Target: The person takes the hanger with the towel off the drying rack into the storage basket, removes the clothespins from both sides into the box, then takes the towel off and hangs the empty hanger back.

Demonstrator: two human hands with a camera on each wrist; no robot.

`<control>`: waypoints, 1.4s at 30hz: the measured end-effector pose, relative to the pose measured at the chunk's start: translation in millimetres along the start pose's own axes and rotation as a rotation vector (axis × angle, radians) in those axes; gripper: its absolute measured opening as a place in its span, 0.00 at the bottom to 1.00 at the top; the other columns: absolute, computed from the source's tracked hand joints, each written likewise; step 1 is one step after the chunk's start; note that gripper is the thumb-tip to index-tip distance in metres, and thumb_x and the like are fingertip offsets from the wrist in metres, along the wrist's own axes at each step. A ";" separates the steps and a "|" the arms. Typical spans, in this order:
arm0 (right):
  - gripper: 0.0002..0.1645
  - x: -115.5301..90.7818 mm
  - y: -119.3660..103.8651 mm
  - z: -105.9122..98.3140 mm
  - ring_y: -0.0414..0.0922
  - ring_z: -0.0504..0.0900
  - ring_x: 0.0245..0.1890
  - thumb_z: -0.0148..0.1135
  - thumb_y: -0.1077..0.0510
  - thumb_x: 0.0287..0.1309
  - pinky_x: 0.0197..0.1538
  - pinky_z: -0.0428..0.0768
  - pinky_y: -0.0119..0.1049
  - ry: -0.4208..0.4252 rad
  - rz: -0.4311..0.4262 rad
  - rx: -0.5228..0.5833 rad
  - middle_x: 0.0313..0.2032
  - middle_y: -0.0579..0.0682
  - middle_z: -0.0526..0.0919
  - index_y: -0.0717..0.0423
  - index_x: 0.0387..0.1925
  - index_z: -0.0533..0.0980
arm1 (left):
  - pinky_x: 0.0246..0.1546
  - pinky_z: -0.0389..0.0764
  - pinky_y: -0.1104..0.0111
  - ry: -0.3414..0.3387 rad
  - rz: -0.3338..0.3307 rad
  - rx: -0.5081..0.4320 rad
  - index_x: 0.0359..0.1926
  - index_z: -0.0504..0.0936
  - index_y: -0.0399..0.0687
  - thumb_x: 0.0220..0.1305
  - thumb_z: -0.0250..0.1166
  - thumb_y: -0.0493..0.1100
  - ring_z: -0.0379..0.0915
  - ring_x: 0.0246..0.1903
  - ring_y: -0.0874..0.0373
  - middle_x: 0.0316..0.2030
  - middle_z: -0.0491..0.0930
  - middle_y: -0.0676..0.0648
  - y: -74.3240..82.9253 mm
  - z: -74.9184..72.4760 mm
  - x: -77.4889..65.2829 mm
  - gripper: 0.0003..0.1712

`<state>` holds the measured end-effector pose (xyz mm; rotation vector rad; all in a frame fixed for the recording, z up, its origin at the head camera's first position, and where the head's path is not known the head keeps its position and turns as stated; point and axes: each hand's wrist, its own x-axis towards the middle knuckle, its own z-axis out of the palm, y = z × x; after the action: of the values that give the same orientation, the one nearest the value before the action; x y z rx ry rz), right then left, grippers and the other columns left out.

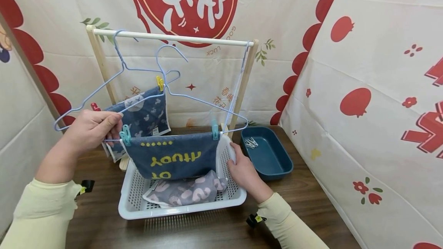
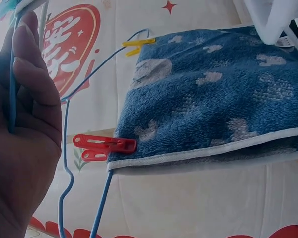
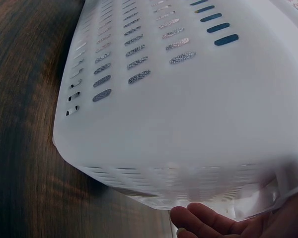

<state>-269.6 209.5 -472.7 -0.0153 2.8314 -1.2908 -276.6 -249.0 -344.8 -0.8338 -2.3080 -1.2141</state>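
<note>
In the head view my left hand (image 1: 91,128) grips the left end of a light-blue wire hanger (image 1: 199,98). A navy towel (image 1: 180,156) with yellow lettering hangs from this hanger, clipped by a teal clothespin (image 1: 125,135) on the left and another teal clothespin (image 1: 215,130) on the right. My right hand (image 1: 246,172) holds the right rim of a white perforated basket (image 1: 183,211); its fingers (image 3: 203,220) show beside the basket wall in the right wrist view. A grey towel with pale pink shapes (image 1: 187,192) lies inside the basket, under the hanging one.
Behind stands a wooden rack (image 1: 180,38). A second blue hanger (image 1: 119,51) hooks over its bar, carrying a blue patterned towel (image 2: 203,89) with a red clothespin (image 2: 107,145) and a yellow clothespin (image 2: 138,46). Right of the basket, a dark teal bin (image 1: 271,153) contains white clothespins (image 1: 251,142).
</note>
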 end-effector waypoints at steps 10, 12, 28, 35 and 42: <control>0.36 0.0 0.9 -1.7 0.50 0.92 0.34 0.53 0.55 0.84 0.27 0.90 0.48 -0.024 0.022 0.022 0.60 0.65 0.83 0.36 0.85 0.57 | 0.23 0.83 0.72 -0.038 0.009 0.040 0.31 0.84 0.50 0.82 0.62 0.32 0.78 0.20 0.59 0.23 0.81 0.53 1.1 16.9 -7.5 0.18; 0.35 0.1 1.8 -1.7 0.50 0.92 0.34 0.53 0.55 0.84 0.27 0.90 0.48 -0.028 0.026 0.026 0.60 0.64 0.83 0.37 0.84 0.58 | 0.24 0.82 0.72 -0.039 0.024 0.049 0.30 0.84 0.51 0.83 0.62 0.32 0.78 0.21 0.59 0.23 0.80 0.55 1.0 20.4 -8.3 0.19; 0.36 1.0 2.2 0.0 0.51 0.92 0.35 0.53 0.54 0.83 0.29 0.90 0.48 -0.008 0.014 0.004 0.62 0.67 0.83 0.39 0.85 0.57 | 0.25 0.79 0.74 -0.018 0.095 0.093 0.29 0.83 0.53 0.81 0.64 0.32 0.74 0.22 0.62 0.23 0.77 0.62 -15.1 49.8 -11.6 0.19; 0.37 0.6 2.1 1.0 0.52 0.93 0.40 0.55 0.54 0.83 0.32 0.91 0.51 0.007 0.013 0.006 0.65 0.66 0.82 0.37 0.86 0.58 | 0.24 0.77 0.75 -0.010 0.139 0.138 0.28 0.83 0.54 0.78 0.67 0.31 0.72 0.22 0.66 0.22 0.77 0.63 -19.6 60.7 -12.7 0.19; 0.38 1.6 2.3 -1.6 0.52 0.93 0.39 0.54 0.52 0.83 0.32 0.91 0.49 -0.008 0.031 0.014 0.68 0.67 0.80 0.37 0.87 0.57 | 0.25 0.76 0.72 -0.010 0.110 0.171 0.28 0.82 0.55 0.79 0.67 0.34 0.71 0.23 0.66 0.21 0.75 0.63 -21.8 68.6 -13.5 0.19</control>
<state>-271.3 212.2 -473.4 0.0241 2.8042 -1.3018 -286.0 -205.6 -403.0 -0.8928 -2.3027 -0.9533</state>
